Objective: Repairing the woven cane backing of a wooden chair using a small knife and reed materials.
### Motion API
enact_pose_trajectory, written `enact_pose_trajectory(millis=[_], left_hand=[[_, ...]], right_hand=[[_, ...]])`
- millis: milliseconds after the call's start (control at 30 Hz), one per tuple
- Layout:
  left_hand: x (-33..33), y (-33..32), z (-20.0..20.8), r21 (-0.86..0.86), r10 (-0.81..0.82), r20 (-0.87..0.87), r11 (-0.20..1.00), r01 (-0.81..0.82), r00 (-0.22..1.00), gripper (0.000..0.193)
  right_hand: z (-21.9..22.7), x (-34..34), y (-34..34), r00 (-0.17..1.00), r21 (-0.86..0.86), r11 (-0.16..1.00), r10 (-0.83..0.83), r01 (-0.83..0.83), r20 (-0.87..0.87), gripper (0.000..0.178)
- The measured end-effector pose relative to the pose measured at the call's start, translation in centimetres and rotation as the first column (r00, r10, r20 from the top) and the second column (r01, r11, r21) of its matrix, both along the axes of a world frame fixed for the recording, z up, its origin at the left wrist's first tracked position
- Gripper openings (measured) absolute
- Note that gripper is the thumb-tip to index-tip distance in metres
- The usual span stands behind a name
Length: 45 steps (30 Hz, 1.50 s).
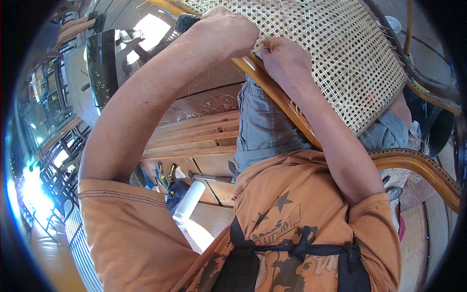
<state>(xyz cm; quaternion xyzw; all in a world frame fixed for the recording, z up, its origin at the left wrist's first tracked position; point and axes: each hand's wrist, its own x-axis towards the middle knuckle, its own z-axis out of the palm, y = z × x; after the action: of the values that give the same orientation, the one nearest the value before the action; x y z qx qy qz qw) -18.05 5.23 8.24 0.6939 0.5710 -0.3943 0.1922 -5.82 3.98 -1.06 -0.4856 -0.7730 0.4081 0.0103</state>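
Observation:
Woven cane webbing (350, 53) spans a curved wooden chair frame (277, 92) that leans across my lap. My left hand (228, 31) is closed in a fist over the near left edge of the webbing. A dark blunt end (186, 23), like that of a tool, sticks out beside its wrist; the fist hides the rest. Just to the right, my right hand (288, 57) is closed, its thumb and fingers pinched at the webbing's edge by the wooden rail. What lies between those fingertips is too hidden to tell. Loose cane ends fringe the webbing's right side.
Wooden slats (194, 136) lie left of my leg. Below them are several hand tools (167, 175), a hammer-like tool (211, 178) and a white roll (189, 202). A drilled curved wooden piece (418, 170) arches at right. Dark metal frames (63, 151) crowd the far left.

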Motion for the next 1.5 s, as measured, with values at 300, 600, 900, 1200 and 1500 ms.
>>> enact_pose_trajectory(millis=[300, 600, 900, 1200, 1500], left_hand=[[0.0, -0.1, 0.8, -0.081, 0.152, 0.018, 0.985, -0.15, 0.988, 0.021], [0.1, -0.9, 1.0, 0.053, 0.146, -0.022, 0.988, -0.145, 0.989, 0.02], [0.7, -0.9, 1.1, 0.079, 0.134, 0.002, 0.988, -0.134, 0.991, 0.02], [0.1, 1.0, -0.1, -0.199, 0.293, -0.108, 0.93, -0.31, 0.95, 0.021], [1.0, 0.9, 0.0, -0.269, 0.326, -0.155, 0.894, -0.357, 0.933, 0.021]], right_hand=[[1.2, 0.5, 0.5, 0.998, -0.147, 0.989, 0.001, -0.011, -0.07, 0.022], [0.9, 0.8, 1.4, 0.993, -0.129, 0.988, 0.071, -0.082, -0.089, 0.025], [0.8, 0.9, 1.4, 0.994, -0.096, 0.991, 0.087, -0.094, -0.072, 0.027], [0.8, 0.7, 1.4, 0.995, -0.139, 0.986, 0.088, -0.093, -0.042, 0.027], [1.0, 0.7, 1.3, 0.996, -0.137, 0.987, 0.083, -0.086, -0.03, 0.022]])
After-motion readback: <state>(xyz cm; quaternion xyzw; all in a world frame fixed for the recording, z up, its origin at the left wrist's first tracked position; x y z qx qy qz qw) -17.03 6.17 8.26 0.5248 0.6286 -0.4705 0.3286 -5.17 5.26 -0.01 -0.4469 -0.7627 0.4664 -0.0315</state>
